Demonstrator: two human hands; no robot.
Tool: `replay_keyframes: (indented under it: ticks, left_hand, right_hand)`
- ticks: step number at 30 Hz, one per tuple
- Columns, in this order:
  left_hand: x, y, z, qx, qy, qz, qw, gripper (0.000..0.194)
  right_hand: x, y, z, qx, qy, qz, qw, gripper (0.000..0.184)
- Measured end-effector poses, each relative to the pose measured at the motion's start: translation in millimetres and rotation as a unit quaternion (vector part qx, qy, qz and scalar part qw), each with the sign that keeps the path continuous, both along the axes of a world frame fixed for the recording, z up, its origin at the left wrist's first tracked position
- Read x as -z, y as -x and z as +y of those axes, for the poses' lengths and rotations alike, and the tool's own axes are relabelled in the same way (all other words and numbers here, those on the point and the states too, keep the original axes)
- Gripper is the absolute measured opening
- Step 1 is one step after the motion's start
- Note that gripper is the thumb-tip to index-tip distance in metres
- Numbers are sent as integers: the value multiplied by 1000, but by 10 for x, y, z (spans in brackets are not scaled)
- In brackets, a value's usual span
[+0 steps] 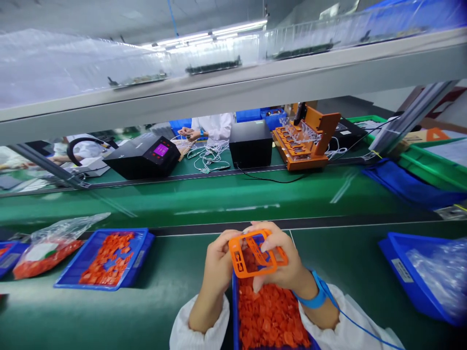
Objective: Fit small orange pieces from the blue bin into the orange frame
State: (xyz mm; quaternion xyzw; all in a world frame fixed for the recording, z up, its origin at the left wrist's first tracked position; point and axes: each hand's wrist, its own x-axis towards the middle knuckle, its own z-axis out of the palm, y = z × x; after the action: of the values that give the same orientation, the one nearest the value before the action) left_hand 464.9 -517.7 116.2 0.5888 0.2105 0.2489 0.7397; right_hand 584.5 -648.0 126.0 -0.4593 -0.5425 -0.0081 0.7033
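Green workbench (175,272), orange frame (255,253) gripped between both hands (251,262)

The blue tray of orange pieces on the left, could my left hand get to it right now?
Probably not right away: the left hand is gripping the orange frame with the right hand. The path to the blue tray looks unobstructed.

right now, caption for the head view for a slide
Both hands, left and right, hold an orange frame above a blue bin of orange parts.

White sleeves (197,330) both arms; blue wrist strap (316,296) on rt wrist w/ blue cord (365,328) trailing.
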Motion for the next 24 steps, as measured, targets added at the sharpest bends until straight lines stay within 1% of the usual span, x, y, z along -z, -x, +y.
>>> replay_keyframes:
  ticks: [1, 3, 6, 8, 10, 12, 13, 14, 16, 18, 20, 22, 24]
  left_hand:
    - [-11, 2, -1, -2, 12, -2, 1000, 38]
    - [-18, 8, -21, -7, 60, -11, 998, 42]
    - [8, 16, -76, 3, 116, -24, 993, 49]
    - [43, 15, -115, 2, 122, -32, 992, 51]
    - [78, 8, -150, -10, 105, -34, 994, 53]
    - [100, -4, -181, -22, 98, -38, 994, 50]
    - [99, -11, -198, -28, 108, -42, 993, 46]
    - [91, -18, -218, -33, 126, -47, 990, 45]
    - [52, -33, -274, -33, 175, -58, 982, 47]
    - [5, -45, -354, -18, 217, -75, 973, 49]
    - [-24, -54, -447, -4, 243, -102, 965, 48]
    - [-25, -58, -530, -16, 258, -126, 958, 44]
    - [-15, -53, -578, -38, 274, -140, 951, 45]
  right_hand:
    - [-5, 3, 1, 0, -4, 2, 1000, 64]
    - [-13, 7, 4, -2, -12, 3, 1000, 63]
    - [-13, 10, 14, 0, -20, 1, 1000, 64]
    - [-5, 10, 21, 0, -24, 0, 1000, 66]
    - [4, 10, 25, 4, -30, 1, 1000, 65]
    - [12, 14, 26, 10, -28, 2, 1000, 62]
    - [15, 18, 26, 10, -24, 3, 1000, 60]
    - [18, 24, 28, 9, -20, 3, 1000, 59]
    - [24, 41, 35, 10, -15, 3, 1000, 58]
    - [31, 65, 48, 17, -16, -2, 1000, 56]
    - [38, 90, 61, 25, -14, -21, 999, 53]
    - [41, 112, 70, 35, -8, -42, 998, 52]
    - [41, 130, 74, 41, -2, -55, 998, 50]
